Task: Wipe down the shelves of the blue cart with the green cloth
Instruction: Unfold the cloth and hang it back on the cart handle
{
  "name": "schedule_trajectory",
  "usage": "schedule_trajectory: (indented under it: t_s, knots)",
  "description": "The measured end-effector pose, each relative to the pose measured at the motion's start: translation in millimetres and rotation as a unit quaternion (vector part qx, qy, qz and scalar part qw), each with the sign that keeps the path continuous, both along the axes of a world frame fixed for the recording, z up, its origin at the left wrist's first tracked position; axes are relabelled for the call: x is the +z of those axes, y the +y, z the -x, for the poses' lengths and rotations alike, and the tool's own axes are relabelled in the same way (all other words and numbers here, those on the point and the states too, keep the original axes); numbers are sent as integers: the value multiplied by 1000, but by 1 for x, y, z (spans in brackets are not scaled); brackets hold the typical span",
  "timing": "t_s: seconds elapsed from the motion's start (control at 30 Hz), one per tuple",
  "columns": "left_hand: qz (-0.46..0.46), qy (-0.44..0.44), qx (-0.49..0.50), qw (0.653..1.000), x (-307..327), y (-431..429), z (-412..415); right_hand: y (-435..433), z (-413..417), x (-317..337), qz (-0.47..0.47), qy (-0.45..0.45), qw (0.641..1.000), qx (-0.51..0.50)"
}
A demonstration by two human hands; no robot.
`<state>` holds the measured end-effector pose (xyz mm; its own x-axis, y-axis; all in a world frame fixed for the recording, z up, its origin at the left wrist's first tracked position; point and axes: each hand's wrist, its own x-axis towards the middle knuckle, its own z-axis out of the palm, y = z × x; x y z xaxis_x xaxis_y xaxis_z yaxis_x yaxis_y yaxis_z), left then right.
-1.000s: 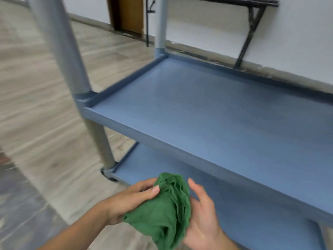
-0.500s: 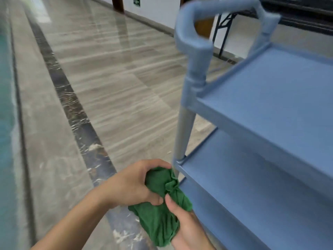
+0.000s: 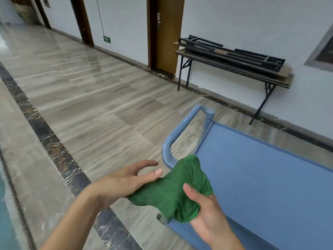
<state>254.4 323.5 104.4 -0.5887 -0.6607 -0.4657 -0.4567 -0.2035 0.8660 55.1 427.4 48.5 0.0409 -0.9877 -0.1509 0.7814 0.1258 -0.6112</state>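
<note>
The bunched green cloth (image 3: 173, 192) hangs in front of me, just above the near left corner of the blue cart's top shelf (image 3: 261, 177). My right hand (image 3: 207, 212) grips its lower right part, thumb laid across the fabric. My left hand (image 3: 126, 179) lies against the cloth's left side with its fingers stretched out straight; the thumb touches the fabric. The cart's blue handle (image 3: 182, 134) curves up just beyond the cloth. The lower shelves are hidden from this high angle.
A folding table (image 3: 234, 69) stacked with black folded frames stands against the white wall behind the cart. A wooden door (image 3: 165, 33) is to its left. Shiny wood-look floor (image 3: 90, 98) with a dark marble strip (image 3: 54, 150) stretches to the left.
The view rose from the lower shelves to above the top shelf. The cloth came up with both hands, and my left hand's fingers uncurled from it and now lie straight.
</note>
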Motion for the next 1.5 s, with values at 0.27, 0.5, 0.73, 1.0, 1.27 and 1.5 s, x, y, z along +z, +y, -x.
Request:
schedule_trajectory:
  t_s: [0.27, 0.5, 0.73, 1.0, 1.27, 1.5]
  knots:
    - [10, 242, 54, 969, 68, -12, 52, 4, 43, 83, 23, 60, 992, -111]
    - [238, 283, -87, 925, 149, -24, 117, 30, 109, 86, -105, 241, 942, -209]
    - [340, 222, -237, 883, 198, -30, 189, -13, 182, 154, 154, 493, 852, -86]
    - [359, 175, -147, 905, 199, -72, 217, -97, 257, 207, 207, 586, 758, 198]
    - [348, 77, 12, 934, 179, -128, 214, -190, 305, 222, 236, 685, 665, 181]
    - [389, -9, 132, 912, 133, -182, 195, -292, 281, 207, 249, 822, 498, 120]
